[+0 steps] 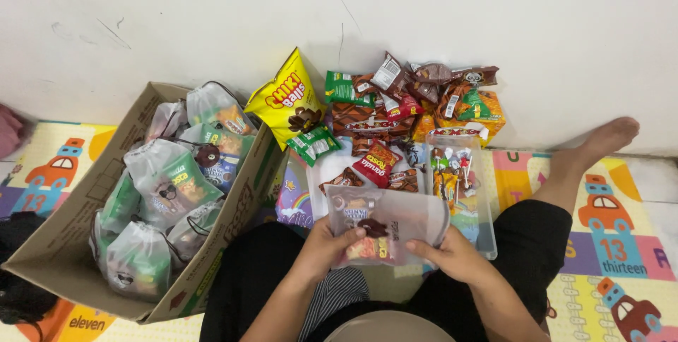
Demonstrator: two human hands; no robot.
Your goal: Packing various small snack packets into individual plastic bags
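Both hands — left hand (330, 247), right hand (452, 257) — around translucent pouch (395, 218).

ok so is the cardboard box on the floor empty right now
No, the cardboard box is packed with filled translucent drawstring pouches, while both hands hold one more pouch.

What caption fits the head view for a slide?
Both hands, left hand and right hand, hold a translucent pouch of snacks beside a cardboard box.

Single head-worn view, steeply downward and close, toward lap, floor mat (621, 243) and wall (424, 10).
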